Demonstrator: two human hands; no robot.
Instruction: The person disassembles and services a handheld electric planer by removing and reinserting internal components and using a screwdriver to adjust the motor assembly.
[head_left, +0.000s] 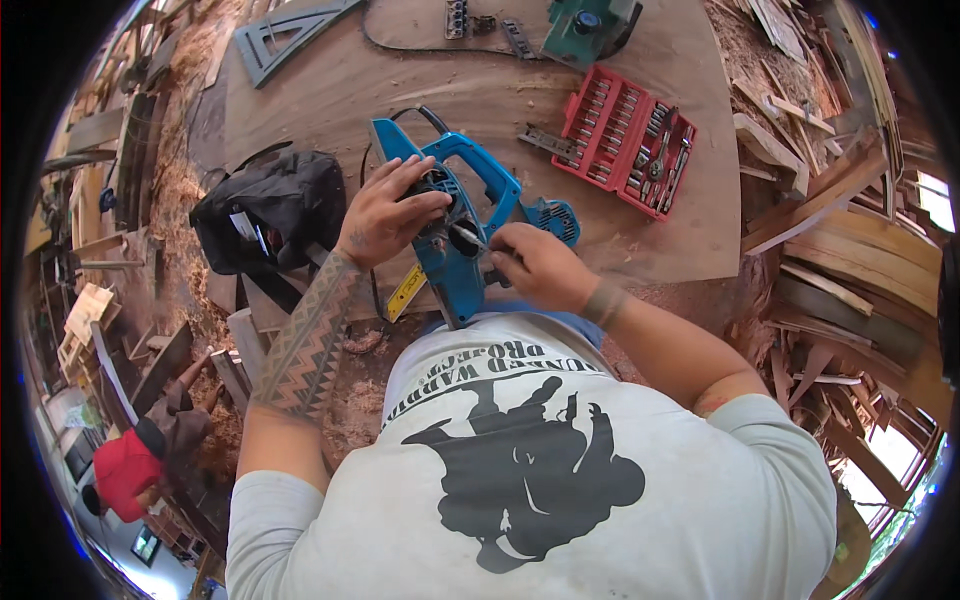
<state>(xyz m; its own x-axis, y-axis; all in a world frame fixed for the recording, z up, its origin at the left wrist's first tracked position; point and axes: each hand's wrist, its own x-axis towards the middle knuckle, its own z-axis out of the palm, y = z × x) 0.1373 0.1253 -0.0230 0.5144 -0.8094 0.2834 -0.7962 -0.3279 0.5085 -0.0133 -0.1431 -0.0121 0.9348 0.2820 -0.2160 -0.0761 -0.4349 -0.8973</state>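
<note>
Pinching a thin metallic piece (477, 240) at the side of the blue electric planer (462, 285), my right hand (540, 265) has its thumb and index finger together; the piece's far end meets a dark round opening in the housing, and I cannot tell its exact kind. Everything hangs on that short line: the opening lies just left of my right fingertips, with my left hand (392, 212) on its other side. My left fingers lie slightly apart over the casing, touching it; with the thumb hidden, I cannot tell whether they clamp it. The planer is at the near edge of the tabletop (665, 255), close against my shirt (640, 420), its long axis running away from me with the far end leaning left.

It is bright blue, with an arched handle (492, 165) on its far right side, a ribbed motor housing (556, 222) beyond my right hand, and a yellow label plate (404, 293) along its left. Dark parts show between my hands.
</note>
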